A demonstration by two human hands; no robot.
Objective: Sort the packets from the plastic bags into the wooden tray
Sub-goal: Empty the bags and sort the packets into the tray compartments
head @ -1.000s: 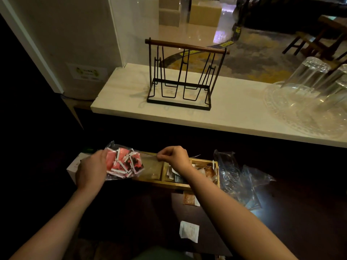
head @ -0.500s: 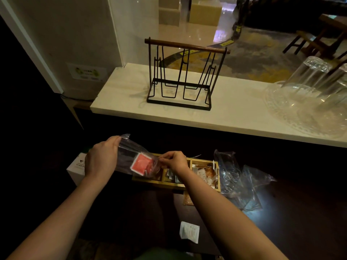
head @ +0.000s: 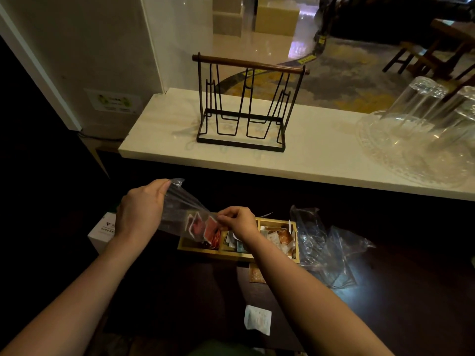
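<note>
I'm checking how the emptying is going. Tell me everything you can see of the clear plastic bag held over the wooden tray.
The clear plastic bag is thin, creased film, tilted with its upper end pinched in the left hand and its lower end gripped by the right hand. A few red-and-white packets sit at that low end, over the left compartment of the wooden tray. Most of the bag looks empty.

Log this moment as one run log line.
left hand: lifts plastic bag end | right hand: pinches bag mouth | red packets: sliding into wooden tray
</note>
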